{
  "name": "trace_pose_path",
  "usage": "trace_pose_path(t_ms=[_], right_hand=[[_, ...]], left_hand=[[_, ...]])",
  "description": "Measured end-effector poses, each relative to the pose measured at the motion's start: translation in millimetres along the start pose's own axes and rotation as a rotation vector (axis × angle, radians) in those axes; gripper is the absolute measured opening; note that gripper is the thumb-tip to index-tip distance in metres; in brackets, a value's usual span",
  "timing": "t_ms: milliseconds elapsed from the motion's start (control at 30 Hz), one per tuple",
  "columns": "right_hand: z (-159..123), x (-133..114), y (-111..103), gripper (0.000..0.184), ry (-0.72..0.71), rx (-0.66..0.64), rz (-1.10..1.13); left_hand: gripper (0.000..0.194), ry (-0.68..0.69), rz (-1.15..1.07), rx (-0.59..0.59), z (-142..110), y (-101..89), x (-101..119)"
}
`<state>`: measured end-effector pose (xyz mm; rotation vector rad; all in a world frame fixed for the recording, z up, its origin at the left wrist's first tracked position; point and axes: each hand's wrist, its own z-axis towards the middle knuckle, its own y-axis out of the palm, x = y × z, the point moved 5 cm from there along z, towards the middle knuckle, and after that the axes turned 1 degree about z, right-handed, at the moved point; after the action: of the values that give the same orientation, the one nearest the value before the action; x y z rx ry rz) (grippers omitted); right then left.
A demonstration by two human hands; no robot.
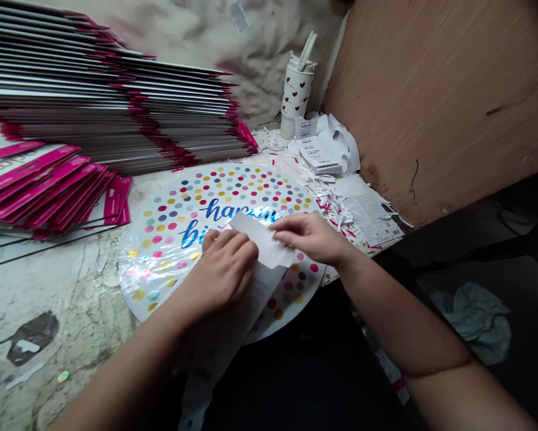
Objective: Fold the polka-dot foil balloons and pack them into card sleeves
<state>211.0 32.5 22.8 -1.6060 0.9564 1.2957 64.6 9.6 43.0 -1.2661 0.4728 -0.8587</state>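
Observation:
A round, wrapped piece [179, 221] with coloured dots and blue "happy" lettering lies flat on the worktop. Over its front part is a white printed card [255, 239], its far end folded up so the blank side shows. My left hand [228, 263] is closed, its curled fingers pressing on the card near the fold. With thumb and fingers pinched together, my right hand [311, 236] grips the card's right edge. The card's near end hangs past the table edge toward my lap, partly hidden by my left forearm.
Tall stacks of pink-edged packs [116, 102] stand at back left, with looser packs [53, 185] before them. A heart-patterned tumbler [296, 93], a strip of barcode labels [316, 152] and paper scraps [338, 212] lie toward the right. A brown panel [431, 102] borders the worktop.

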Motion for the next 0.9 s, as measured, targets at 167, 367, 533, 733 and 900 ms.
trace_pose_path(t_ms=[167,367,533,733,900], right_hand=[[-21.5,-5.6,14.4,0.049,-0.099,0.055,0.345],[-19.7,-19.6,25.0,0.039,-0.204,0.026,0.479],[0.8,-19.1,10.4,0.023,-0.204,0.043,0.316],[4.0,-26.2,5.0,0.024,-0.401,0.398,-0.491],[-18.5,-31.4,57.9,0.018,-0.646,0.064,-0.841]], left_hand=[[0.015,-0.119,0.074,0.385,-5.1,-41.6,14.1],[0.070,-0.458,-0.537,0.580,-31.5,-51.6,-11.8],[0.031,-0.748,-1.171,0.216,-45.8,-11.8,-22.4],[0.035,-0.936,-1.355,-0.010,-63.8,19.0,-18.7],[0.043,-0.997,-1.284,0.030,-74.6,32.1,-13.3]])
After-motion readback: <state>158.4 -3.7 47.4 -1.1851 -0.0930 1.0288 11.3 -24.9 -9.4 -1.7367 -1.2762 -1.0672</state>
